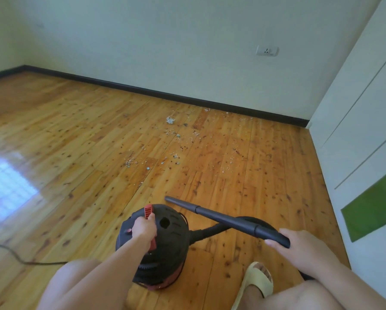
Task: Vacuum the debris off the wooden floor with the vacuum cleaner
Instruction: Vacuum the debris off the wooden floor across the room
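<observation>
Nearest the camera, two bare knees frame a foot in a pale slipper on the wooden floor. Between the knees stands the vacuum, a black canister with a red base. The left hand is closed around its red handle on top. The right hand has its fingers wrapped around the rear end of the black wand, which is held above the floor and slants forward and left, its open tip just past the canister. A black hose runs from the canister under the wand. A dark cord trails off left across the boards. Farther out, well apart from the wand's tip, the debris lies scattered: pale crumbs, small dark bits and a crumpled scrap, reaching toward the dark baseboard. On the wall above is a socket. A white cabinet with a green sheet on it stands at right.
</observation>
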`<control>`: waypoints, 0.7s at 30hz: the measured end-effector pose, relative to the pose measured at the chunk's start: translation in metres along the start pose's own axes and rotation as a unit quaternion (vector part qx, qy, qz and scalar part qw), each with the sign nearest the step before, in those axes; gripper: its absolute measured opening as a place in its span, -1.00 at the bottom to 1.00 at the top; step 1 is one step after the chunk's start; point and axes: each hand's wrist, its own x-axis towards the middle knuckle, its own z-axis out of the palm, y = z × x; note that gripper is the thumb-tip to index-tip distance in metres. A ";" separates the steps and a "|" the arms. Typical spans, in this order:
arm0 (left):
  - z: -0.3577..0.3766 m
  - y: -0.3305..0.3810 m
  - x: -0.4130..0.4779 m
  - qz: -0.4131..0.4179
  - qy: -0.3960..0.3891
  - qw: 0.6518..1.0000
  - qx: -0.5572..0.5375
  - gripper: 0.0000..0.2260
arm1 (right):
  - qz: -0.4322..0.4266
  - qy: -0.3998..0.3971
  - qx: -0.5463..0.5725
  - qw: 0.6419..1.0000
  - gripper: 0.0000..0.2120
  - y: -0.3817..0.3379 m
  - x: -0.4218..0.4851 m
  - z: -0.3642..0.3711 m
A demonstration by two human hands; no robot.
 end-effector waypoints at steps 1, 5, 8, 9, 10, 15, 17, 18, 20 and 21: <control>-0.004 -0.002 0.000 -0.001 0.006 1.000 0.000 -0.71 | -0.008 -0.001 -0.007 1.000 -0.61 -0.007 0.002 -0.001; -0.020 -0.009 -0.001 0.009 0.016 1.000 0.009 -0.71 | -0.032 0.000 -0.025 0.999 -0.60 -0.032 0.012 0.001; -0.035 -0.012 0.000 0.014 0.012 1.000 0.023 -0.75 | -0.050 0.014 -0.052 0.997 -0.59 -0.056 0.023 0.004; -0.038 -0.012 0.001 0.018 0.012 0.999 0.026 -0.76 | -0.055 0.015 -0.057 0.997 -0.61 -0.064 0.027 0.005; -0.041 -0.011 0.002 0.021 0.012 0.999 0.030 -0.76 | -0.059 0.015 -0.057 0.996 -0.61 -0.071 0.030 0.005; -0.048 -0.008 0.016 0.030 0.010 0.998 0.055 -0.74 | -0.080 0.018 -0.051 0.995 -0.64 -0.095 0.049 0.006; -0.051 -0.004 0.023 0.037 0.014 0.996 0.081 -0.75 | -0.086 0.012 -0.047 0.995 -0.66 -0.104 0.059 0.007; -0.053 -0.003 0.026 0.041 0.015 0.995 0.093 -0.76 | -0.089 0.008 -0.049 0.995 -0.67 -0.108 0.064 0.007; -0.057 0.000 0.031 0.052 0.020 0.992 0.111 -0.75 | -0.094 0.007 -0.055 0.994 -0.67 -0.116 0.071 0.007; -0.060 0.002 0.034 0.060 0.020 0.991 0.118 -0.75 | -0.095 0.007 -0.059 0.994 -0.66 -0.119 0.075 0.006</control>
